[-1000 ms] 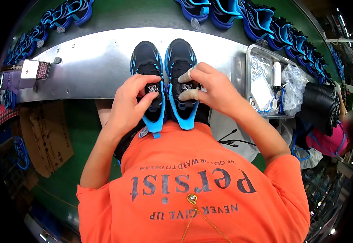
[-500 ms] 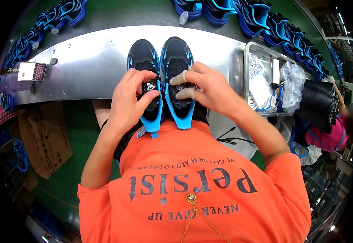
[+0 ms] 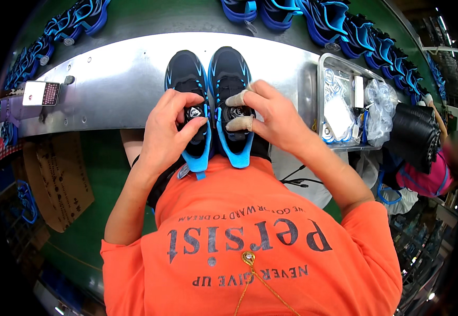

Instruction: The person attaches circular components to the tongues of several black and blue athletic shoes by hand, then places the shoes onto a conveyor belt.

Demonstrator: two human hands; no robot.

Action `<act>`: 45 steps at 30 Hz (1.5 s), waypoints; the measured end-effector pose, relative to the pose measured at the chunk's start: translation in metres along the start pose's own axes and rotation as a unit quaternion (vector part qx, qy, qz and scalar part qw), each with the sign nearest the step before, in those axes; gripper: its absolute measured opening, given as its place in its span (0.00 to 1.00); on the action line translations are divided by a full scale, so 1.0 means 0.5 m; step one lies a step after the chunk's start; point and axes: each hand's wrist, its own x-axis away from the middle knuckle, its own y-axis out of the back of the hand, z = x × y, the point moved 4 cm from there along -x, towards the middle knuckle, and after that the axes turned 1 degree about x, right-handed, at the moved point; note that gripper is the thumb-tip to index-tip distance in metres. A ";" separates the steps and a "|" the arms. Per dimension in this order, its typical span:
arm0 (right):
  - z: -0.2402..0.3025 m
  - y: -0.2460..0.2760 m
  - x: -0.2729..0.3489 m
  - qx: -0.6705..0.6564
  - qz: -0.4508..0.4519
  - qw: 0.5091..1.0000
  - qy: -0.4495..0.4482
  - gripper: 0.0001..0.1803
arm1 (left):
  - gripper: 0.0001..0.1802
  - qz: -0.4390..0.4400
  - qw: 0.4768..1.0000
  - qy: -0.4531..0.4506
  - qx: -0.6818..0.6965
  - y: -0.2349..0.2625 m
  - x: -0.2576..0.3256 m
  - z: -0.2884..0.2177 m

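Two black sneakers with bright blue trim stand side by side, toes pointing away from me: a left sneaker (image 3: 187, 68) and a right sneaker (image 3: 229, 66). Each has a round black dial on its tongue. My left hand (image 3: 167, 126) is closed, thumb and fingers set around the left dial (image 3: 194, 111). Pale finger cots cover the thumb and forefinger of my right hand (image 3: 279, 117). Those two fingertips grip the right dial (image 3: 237, 111) from its right side. Blue heel collars of both sneakers rest near my orange shirt.
A curved metal worktop (image 3: 118, 79) lies under the toes. At right, a clear tray (image 3: 321, 87) holds round tags and plastic bags. A white-and-checkered case (image 3: 40, 93) sits at left. Rows of similar sneakers (image 3: 323, 23) line the green surface beyond. Another person (image 3: 429, 174) is at far right.
My right fingers have shifted slightly on the right dial, which now shows more between them. The left hand stays put. Sneakers on the far green surface have moved slightly left.
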 end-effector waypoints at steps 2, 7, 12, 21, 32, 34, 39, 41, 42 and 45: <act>0.001 0.011 -0.019 -0.056 0.001 0.994 0.089 0.19 | 0.17 -0.001 1.000 0.002 0.001 0.001 0.001 0.001; 0.004 -0.012 0.000 -0.002 -0.027 1.000 0.005 0.19 | 0.17 -0.040 0.999 -0.010 -0.015 -0.010 0.004 -0.005; -0.005 -0.003 0.003 -0.038 -0.048 0.998 -0.006 0.21 | 0.18 0.078 0.994 0.042 0.069 0.015 -0.001 0.029; 0.017 0.021 -0.031 -0.089 0.008 0.993 -0.080 0.16 | 0.21 0.092 0.987 0.037 0.126 0.020 -0.007 0.051; 0.014 -0.009 -0.075 -0.059 0.019 0.998 -0.015 0.10 | 0.17 -0.023 0.992 0.003 0.125 -0.003 0.026 0.082; 0.009 -0.020 -0.092 -0.062 0.022 0.998 -0.004 0.09 | 0.15 -0.104 0.986 -0.128 -0.015 -0.004 0.052 0.071; 0.017 -0.048 -0.157 -0.036 0.043 0.998 0.031 0.12 | 0.08 -0.285 0.957 -0.012 -0.043 0.006 0.121 0.040; 0.008 -0.061 -0.175 -0.025 0.033 0.997 0.061 0.12 | 0.16 -0.106 0.908 0.248 0.320 -0.008 0.158 0.086; 0.003 -0.074 -0.189 -0.025 0.022 0.995 0.093 0.12 | 0.19 -0.088 0.865 0.305 0.389 -0.016 0.164 0.058; 0.006 -0.110 -0.218 -0.003 0.004 0.989 0.146 0.12 | 0.21 -0.077 0.762 0.369 0.527 -0.029 0.150 0.021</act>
